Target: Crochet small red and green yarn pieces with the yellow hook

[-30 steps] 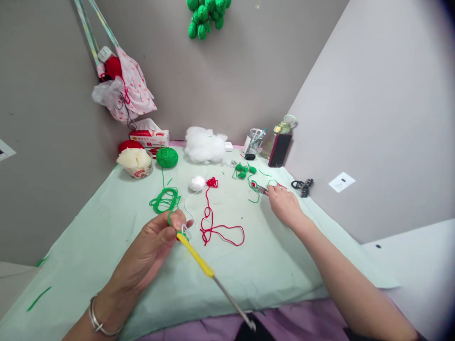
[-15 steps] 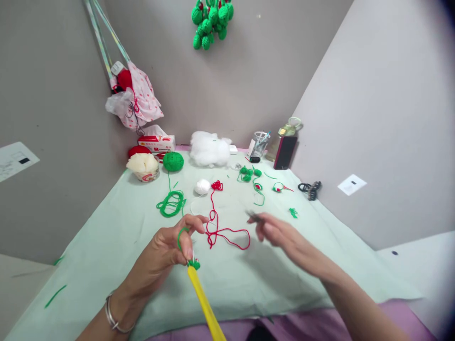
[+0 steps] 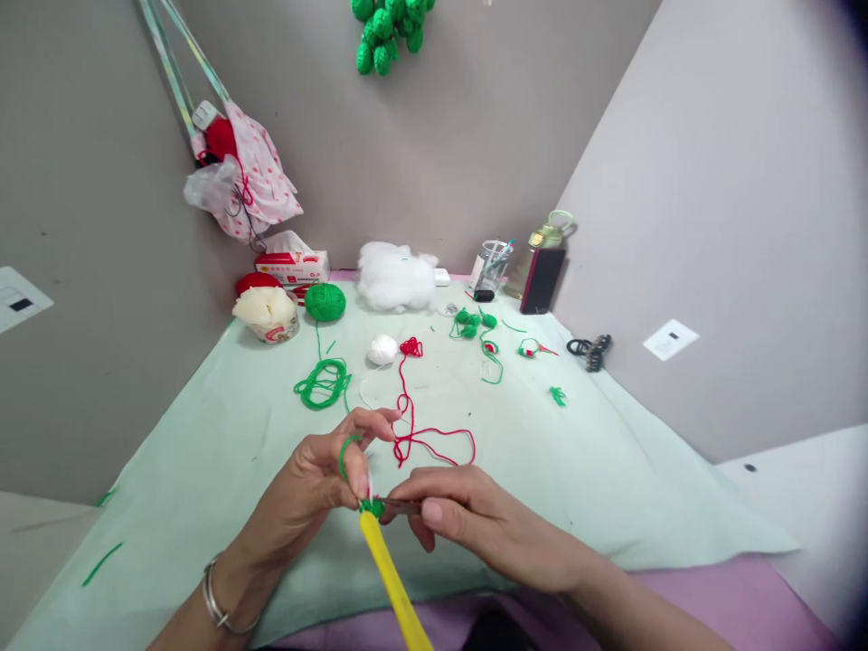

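My left hand [image 3: 318, 484] pinches a small green crochet piece [image 3: 371, 506] on the tip of a yellow-handled crochet hook [image 3: 393, 579], with green yarn [image 3: 347, 449] looped over its forefinger. My right hand [image 3: 488, 529] holds small dark scissors [image 3: 397, 506], their tips at the green piece. Both hands meet low in the middle over the pale green cloth [image 3: 610, 470]. A loose red yarn strand [image 3: 424, 438] lies just beyond them.
At the back stand a green yarn ball [image 3: 325, 301], white stuffing [image 3: 395, 276], a tissue box [image 3: 291, 264], a bowl [image 3: 267, 312], a cup [image 3: 489, 268], a bottle and a phone [image 3: 541, 278]. Small green pieces [image 3: 471, 324] and a hair clip [image 3: 589, 348] lie right.
My right hand picked the scissors up from the far right of the cloth and brought them back to the green piece at my left hand. The hook's handle now points toward me.
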{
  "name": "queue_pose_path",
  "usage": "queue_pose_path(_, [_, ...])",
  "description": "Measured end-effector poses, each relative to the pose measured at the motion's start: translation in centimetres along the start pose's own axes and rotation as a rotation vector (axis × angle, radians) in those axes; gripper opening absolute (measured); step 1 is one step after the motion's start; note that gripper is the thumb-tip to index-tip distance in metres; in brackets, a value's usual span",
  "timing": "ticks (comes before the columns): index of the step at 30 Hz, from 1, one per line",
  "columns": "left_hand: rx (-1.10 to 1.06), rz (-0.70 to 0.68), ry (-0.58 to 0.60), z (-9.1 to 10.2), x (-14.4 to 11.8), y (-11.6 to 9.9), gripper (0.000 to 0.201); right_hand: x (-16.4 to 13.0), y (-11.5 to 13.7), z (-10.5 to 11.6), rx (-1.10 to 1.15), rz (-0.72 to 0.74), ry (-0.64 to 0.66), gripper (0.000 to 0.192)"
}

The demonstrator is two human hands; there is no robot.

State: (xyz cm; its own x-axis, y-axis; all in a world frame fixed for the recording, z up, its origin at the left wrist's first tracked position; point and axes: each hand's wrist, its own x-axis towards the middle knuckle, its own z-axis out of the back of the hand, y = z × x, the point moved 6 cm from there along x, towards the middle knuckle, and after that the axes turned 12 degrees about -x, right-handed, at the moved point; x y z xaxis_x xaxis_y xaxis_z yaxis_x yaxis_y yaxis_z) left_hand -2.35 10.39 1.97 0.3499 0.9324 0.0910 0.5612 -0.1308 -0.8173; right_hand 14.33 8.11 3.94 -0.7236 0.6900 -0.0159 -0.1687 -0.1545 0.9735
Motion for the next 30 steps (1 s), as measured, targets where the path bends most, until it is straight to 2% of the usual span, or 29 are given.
queue_pose_path(7, [0.008, 0.024, -0.038, 0.6, -0.2, 0.1, 0.026, 0.7, -0.8, -0.7, 0.118, -0.024, -0.012, 0.048])
queue_pose_path(16, [-0.005, 0.0, -0.067, 0.2, -0.1, -0.3, 0.028, 1.1, -1.1, -0.6, 0.162, -0.05, -0.045, 0.044])
queue_pose_path(23, [-0.007, -0.024, -0.042, 0.1, 0.1, -0.2, 0.024, 1.6, -2.1, -1.2, 0.286, -0.049, -0.067, 0.047])
queue_pose_path(30, [-0.045, -0.029, -0.007, 0.3, 0.0, 0.0, 0.02, 1.7, -2.6, -1.9, 0.392, -0.054, -0.104, 0.04])
